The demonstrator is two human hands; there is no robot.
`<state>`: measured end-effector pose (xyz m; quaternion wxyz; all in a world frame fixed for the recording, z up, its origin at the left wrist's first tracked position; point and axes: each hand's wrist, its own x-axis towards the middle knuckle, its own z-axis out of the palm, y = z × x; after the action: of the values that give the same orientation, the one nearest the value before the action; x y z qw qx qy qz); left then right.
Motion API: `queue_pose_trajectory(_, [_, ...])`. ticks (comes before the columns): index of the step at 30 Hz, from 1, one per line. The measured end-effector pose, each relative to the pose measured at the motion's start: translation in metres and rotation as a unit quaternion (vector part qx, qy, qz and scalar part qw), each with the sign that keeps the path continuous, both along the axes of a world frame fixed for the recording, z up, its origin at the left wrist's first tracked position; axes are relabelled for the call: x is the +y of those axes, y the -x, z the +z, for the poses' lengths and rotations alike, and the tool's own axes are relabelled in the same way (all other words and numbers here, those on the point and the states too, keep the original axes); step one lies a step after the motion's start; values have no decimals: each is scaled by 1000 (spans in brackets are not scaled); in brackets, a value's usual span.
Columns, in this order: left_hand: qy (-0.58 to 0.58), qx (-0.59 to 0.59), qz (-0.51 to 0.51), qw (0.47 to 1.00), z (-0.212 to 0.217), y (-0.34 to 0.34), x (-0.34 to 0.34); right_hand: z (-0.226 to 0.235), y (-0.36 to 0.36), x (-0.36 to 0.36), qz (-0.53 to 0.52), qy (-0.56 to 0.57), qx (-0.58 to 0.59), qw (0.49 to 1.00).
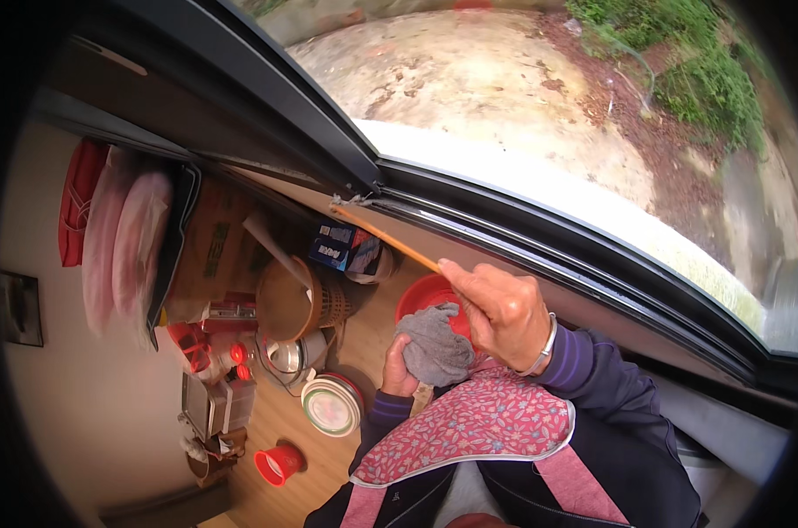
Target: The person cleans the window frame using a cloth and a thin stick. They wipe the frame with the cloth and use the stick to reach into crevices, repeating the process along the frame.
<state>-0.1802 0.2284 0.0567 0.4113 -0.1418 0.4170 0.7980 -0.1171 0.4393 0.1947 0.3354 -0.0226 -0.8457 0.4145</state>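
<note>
In the head view we look down on two busy hands beside an open window. The right hand (505, 312) is closed around the end of a thin, orange-brown stick (386, 236), its fingers curled tight with no gap to be seen. From that grip the stick reaches up and to the left, away from the body, its far tip at the corner where the dark window sash (315, 110) meets the window track (540, 246).

The relation we judge to matter most is that lie: the stick's long axis runs nearly along the track — almost parallel to it, on the room side — so a push or pull along its length would carry the tip more along the groove than across it. A small grey tuft (353, 201) sits at the tip; we cannot tell whether it is caught on the stick or lodged in the corner.

The left hand (399, 365) grips a bunched grey cloth (436, 348), lower and to the left of the right hand, in front of a red basin (424, 292). The right hand is clearly nearer the track — the left is well apart from it.
</note>
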Motion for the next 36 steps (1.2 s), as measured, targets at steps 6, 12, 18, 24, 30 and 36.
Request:
queue_pose_trajectory(6, [4,3,37,999,-20,-11,-18,1,22,-30,102,-4,-4,995])
queue_pose_trajectory(12, [-20,-16,118,993,-8,-41,-27,0,61,-69,221,-35,-23,974])
queue_pose_trajectory(18, [-33,15,195,980,-19,-83,-41,-24,108,-112,357,-108,-59,926])
queue_pose_trajectory(24, [-58,-3,334,941,-35,-136,-45,-100,154,-168,559,-30,-170,811])
queue_pose_trajectory(30, [7,-39,432,901,-37,-170,-50,-255,206,-255,488,-156,-156,845])
queue_pose_trajectory(36, [-49,-64,482,873,-65,-196,-46,-245,187,-261,482,-105,-162,855])
